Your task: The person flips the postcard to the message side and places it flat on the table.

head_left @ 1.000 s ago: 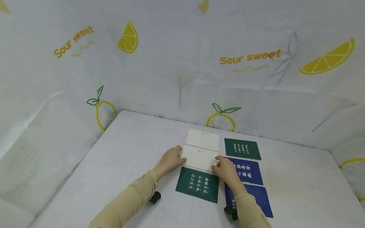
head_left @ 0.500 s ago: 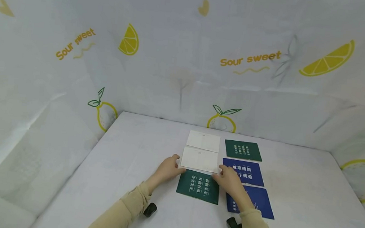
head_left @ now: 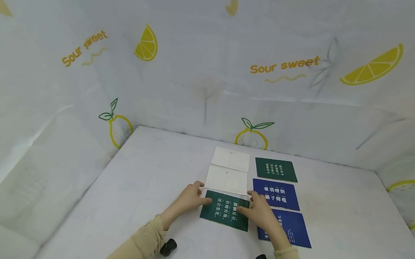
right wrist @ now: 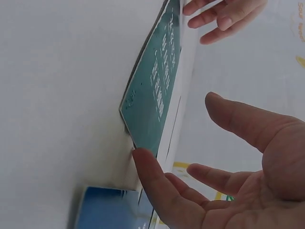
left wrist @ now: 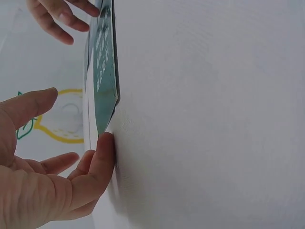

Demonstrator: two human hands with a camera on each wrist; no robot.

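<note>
The near green card [head_left: 224, 210] with white Chinese characters lies flat on the white table, in front of two white cards. At its left edge is my left hand [head_left: 188, 198], thumb raised over the card. In the left wrist view a fingertip [left wrist: 106, 143] comes right at the card's corner. My right hand [head_left: 261, 211] is at the opposite edge, its thumb also over the card. A right fingertip [right wrist: 143, 155] meets the card's near corner in the right wrist view. Both thumbs stand apart from the other fingers. The near white card [head_left: 227, 180] lies just beyond.
The far white card [head_left: 231, 159] touches the top of the column. To the right lie another green card [head_left: 276, 169], a blue card [head_left: 276, 194] and a second blue card [head_left: 295, 228], partly covered by my right forearm. A lemon-printed sheet [head_left: 182, 82] rises behind the table [head_left: 152, 161].
Both hands have left the edges of the near white card and moved toward me, to the sides of the near green card. The cards look unmoved.
</note>
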